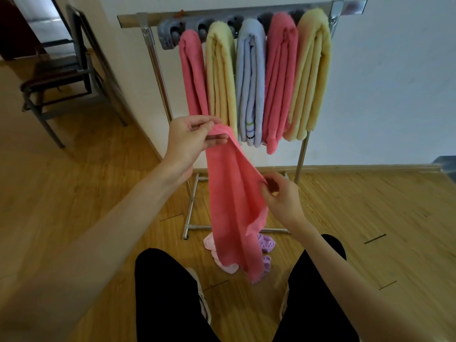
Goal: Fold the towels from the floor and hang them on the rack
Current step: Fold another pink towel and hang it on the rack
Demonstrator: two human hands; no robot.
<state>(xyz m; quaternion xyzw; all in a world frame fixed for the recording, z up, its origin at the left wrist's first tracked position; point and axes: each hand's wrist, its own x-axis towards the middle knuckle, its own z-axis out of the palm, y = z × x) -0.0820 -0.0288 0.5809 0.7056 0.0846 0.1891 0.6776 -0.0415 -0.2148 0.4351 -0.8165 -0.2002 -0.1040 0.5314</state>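
A pink towel (232, 201) hangs lengthwise in front of me. My left hand (190, 138) pinches its top corner between thumb and fingers. Lower and to the right, my right hand (280, 196) pinches the towel's right edge. The metal rack (153, 53) stands against the white wall just behind, with several folded towels over its bar: pink (192, 75), yellow (220, 77), lavender (250, 85), pink (278, 80) and yellow (309, 77). On the floor by my feet lie a pale pink towel (222, 261) and a purple towel (266, 244), partly hidden by the hanging one.
A dark metal chair (61, 77) stands at the left beside a doorway. The rack's base bars (197, 227) rest on the wooden floor just ahead of my legs. A grey object (445, 166) shows at the right edge.
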